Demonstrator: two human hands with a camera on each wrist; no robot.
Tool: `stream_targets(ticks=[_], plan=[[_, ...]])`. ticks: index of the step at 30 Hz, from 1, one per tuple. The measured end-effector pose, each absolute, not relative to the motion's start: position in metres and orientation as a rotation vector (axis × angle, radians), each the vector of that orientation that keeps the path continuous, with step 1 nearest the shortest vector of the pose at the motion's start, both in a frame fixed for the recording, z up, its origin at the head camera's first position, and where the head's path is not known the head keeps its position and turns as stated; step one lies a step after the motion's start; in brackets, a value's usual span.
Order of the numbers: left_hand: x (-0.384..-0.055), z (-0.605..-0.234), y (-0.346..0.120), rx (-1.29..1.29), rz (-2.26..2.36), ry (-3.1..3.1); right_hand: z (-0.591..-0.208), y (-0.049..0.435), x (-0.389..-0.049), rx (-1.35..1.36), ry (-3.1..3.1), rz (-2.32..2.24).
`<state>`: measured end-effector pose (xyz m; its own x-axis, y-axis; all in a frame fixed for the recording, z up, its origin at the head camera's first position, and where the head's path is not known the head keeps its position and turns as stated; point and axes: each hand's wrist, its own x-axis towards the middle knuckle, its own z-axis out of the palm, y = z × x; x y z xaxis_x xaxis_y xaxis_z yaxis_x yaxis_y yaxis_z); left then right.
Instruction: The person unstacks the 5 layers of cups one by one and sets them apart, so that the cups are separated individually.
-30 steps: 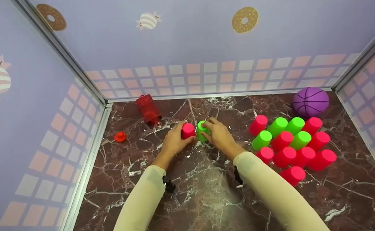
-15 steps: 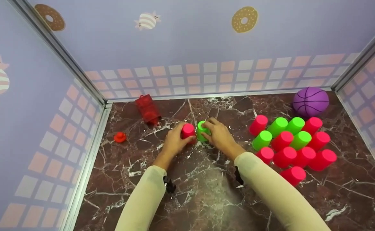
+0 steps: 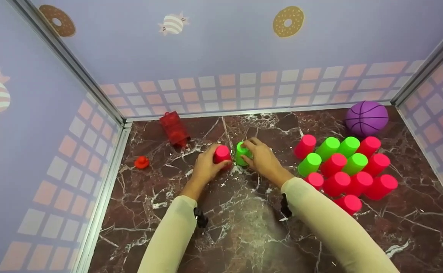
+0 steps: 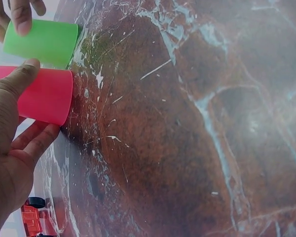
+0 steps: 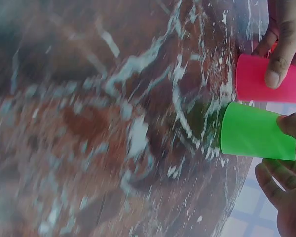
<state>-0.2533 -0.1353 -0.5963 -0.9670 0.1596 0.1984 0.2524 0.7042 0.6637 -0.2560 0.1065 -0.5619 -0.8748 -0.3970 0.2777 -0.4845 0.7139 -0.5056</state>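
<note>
My left hand (image 3: 205, 166) holds an upside-down pink cup (image 3: 222, 157) at the middle of the marble surface, thumb on the near side and fingers round the far side. Just right of it, my right hand (image 3: 262, 158) grips a green cup (image 3: 241, 154) near its top, also mouth down. A narrow gap separates the two cups in the head view. From the left wrist, the pink cup (image 4: 47, 96) shows its rim at the marble. In the right wrist view the green cup (image 5: 256, 132) tilts slightly, its rim close to the surface.
On the right stand several upturned pink cups (image 3: 337, 184) and green cups (image 3: 310, 164) in a cluster by my right forearm. Behind them sits a purple ball (image 3: 366, 118). A red toy truck (image 3: 174, 129) and small orange duck (image 3: 142, 162) lie left. Patterned walls enclose the surface.
My right hand has shifted slightly right with the green cup, widening the gap to the pink cup. My left hand and the pink cup stay nearly where they were.
</note>
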Motion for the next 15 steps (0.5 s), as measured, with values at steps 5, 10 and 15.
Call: stream_targets(ticks=[5, 10, 15], plan=[[-0.251, -0.590, -0.134, -0.297, -1.126, -2.822, -0.554, 0.138, -0.260, 0.616, -2.801, 0.852], [-0.251, -0.589, -0.134, -0.294, -1.141, -2.812, -0.555, 0.172, -0.267, 0.508, -2.804, 0.831], [-0.255, -0.602, -0.137, -0.321, -1.142, -2.796, -0.581, 0.201, -0.279, 0.468, -2.758, 0.815]])
